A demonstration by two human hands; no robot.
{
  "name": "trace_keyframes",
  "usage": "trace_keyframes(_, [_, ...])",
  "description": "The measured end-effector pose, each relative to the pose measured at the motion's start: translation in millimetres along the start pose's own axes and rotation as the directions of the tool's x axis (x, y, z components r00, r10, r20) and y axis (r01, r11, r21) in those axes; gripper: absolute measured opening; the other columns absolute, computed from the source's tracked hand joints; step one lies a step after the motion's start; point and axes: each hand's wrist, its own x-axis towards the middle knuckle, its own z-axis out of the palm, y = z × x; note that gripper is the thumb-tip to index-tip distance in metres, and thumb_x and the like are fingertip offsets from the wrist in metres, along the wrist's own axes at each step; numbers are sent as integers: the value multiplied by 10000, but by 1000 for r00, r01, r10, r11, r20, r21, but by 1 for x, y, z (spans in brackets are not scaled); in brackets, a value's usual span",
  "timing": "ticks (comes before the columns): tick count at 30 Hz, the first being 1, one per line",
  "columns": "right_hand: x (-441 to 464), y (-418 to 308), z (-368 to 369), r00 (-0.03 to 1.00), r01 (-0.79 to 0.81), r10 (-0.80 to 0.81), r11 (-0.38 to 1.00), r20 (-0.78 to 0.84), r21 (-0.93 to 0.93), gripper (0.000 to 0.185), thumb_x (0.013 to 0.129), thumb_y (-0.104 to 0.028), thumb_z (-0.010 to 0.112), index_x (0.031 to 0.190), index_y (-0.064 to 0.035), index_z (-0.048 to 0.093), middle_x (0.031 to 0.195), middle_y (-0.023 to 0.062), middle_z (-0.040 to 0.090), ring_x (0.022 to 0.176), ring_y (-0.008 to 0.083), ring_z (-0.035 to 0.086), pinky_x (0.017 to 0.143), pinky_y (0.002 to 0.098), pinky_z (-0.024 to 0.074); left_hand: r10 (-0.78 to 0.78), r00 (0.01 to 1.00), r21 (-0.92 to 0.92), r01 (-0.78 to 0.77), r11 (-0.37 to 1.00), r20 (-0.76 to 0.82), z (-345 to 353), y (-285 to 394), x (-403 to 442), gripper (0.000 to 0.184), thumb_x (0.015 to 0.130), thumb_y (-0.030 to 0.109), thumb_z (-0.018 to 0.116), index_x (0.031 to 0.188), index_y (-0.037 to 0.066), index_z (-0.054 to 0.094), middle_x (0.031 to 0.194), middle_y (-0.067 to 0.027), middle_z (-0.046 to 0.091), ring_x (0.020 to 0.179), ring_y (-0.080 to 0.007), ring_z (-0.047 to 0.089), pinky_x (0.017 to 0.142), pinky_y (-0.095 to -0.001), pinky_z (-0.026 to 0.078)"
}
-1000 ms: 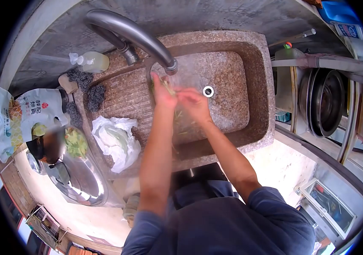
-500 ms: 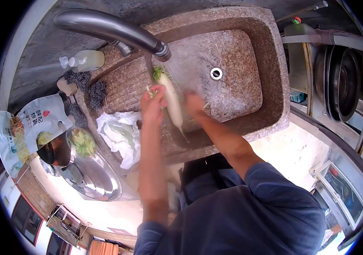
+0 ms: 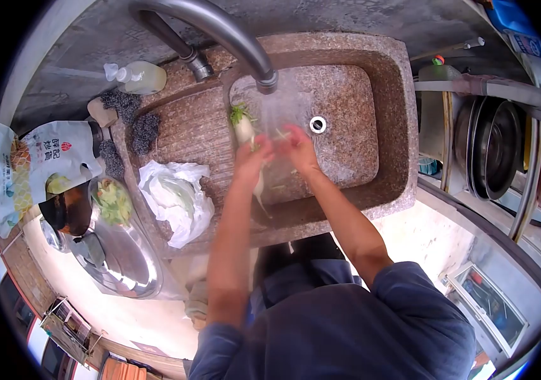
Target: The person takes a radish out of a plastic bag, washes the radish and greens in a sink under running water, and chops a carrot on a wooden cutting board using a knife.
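A white radish [image 3: 243, 128] with a green leafy top lies along the left side of the stone basin, its thin root tip towards me. My left hand [image 3: 255, 154] is over the radish's middle, fingers curled around a small pale-green bit too blurred to name. To its right, under the running water, is my right hand [image 3: 298, 149], its fingers bent and smeared by motion, with a pale sliver at the fingertips. The curved metal faucet [image 3: 266, 79] pours water between and onto both hands.
The stone sink [image 3: 397, 126] has a drain hole [image 3: 318, 125]. On its left ledge lie a white plastic bag [image 3: 175, 199], dark scouring pads [image 3: 145, 133] and a soap bottle [image 3: 143, 77]. A metal tray [image 3: 137, 266] holds leafy scraps [image 3: 113, 202]. Pans [image 3: 495, 149] stand in the right rack.
My hands have come closer together, the left moving right over the radish and down a little. The right hand now shows more clearly under the water. The whole view has shifted.
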Motion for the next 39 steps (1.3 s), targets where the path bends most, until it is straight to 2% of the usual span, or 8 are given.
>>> trace_keyframes(5, [0, -81, 21, 936, 349, -294, 695, 194, -628, 230, 865, -134, 682, 1073, -44, 643, 860, 126, 681, 827, 268, 686, 727, 400, 532, 36, 994, -139, -22, 990, 99, 26, 28, 6, 326, 904, 121, 707, 1203, 60, 592, 1075, -59, 643, 1000, -157, 597, 845, -306, 488])
trace_keyframes(9, [7, -105, 26, 819, 573, -472, 704, 326, -419, 208, 805, -2, 658, 1011, -17, 642, 975, 138, 580, 802, 306, 625, 712, 385, 513, 167, 978, -227, -137, 964, 121, 32, 53, 4, 247, 914, 54, 674, 1154, 84, 626, 1046, -41, 661, 962, -151, 626, 823, -303, 517])
trace_keyframes(14, [26, -75, 5, 946, 286, -270, 955, 178, -74, 254, 781, 4, 652, 1033, -22, 649, 1005, 139, 588, 898, 270, 643, 760, 337, 527, 216, 976, -266, -209, 941, -3, 27, 59, 5, 139, 916, 47, 667, 1052, 60, 641, 911, -50, 675, 793, -155, 651, 699, -285, 530])
trace_keyframes(17, [37, -3, -31, 881, 448, -91, 473, 464, -759, 260, 767, 6, 637, 1021, -44, 661, 1032, 139, 619, 975, 293, 647, 794, 400, 535, 258, 966, -140, -252, 958, 21, 11, 57, 10, 96, 935, 130, 667, 986, 60, 626, 811, -34, 640, 690, -140, 606, 627, -268, 490])
trace_keyframes(22, [-33, 77, -58, 826, 559, -31, -93, 563, -824, 267, 795, -109, 633, 1059, -96, 671, 1071, 149, 622, 1050, 327, 617, 842, 430, 534, 237, 971, 75, -235, 969, -17, 1, 59, -7, 252, 965, 303, 643, 889, 71, 584, 747, -25, 586, 649, -139, 554, 597, -275, 458])
trace_keyframes(33, [43, 37, -7, 941, 338, -208, 573, 266, -747, 165, 848, -160, 605, 941, -25, 627, 924, 195, 674, 877, 381, 658, 777, 473, 538, 170, 983, 125, -161, 979, -70, -11, 39, -35, 173, 964, 155, 638, 1066, 17, 662, 802, -44, 653, 678, -125, 603, 610, -258, 490])
trace_keyframes(36, [76, 34, 34, 951, 253, 96, 300, 293, -920, 176, 856, -167, 599, 978, -54, 658, 974, 167, 686, 939, 360, 661, 813, 452, 540, 186, 979, 134, -175, 976, -81, -16, 23, -40, 187, 961, 112, 633, 1114, 8, 659, 817, -42, 655, 676, -111, 588, 607, -248, 471])
trace_keyframes(39, [70, 38, 49, 909, 413, -173, 245, 379, -877, 209, 882, -188, 566, 1007, -77, 692, 1014, 161, 690, 984, 336, 663, 851, 430, 537, 175, 977, 147, -157, 977, -122, -14, 11, -49, 176, 956, 107, 639, 1097, 4, 660, 830, -45, 659, 685, -109, 589, 616, -246, 466])
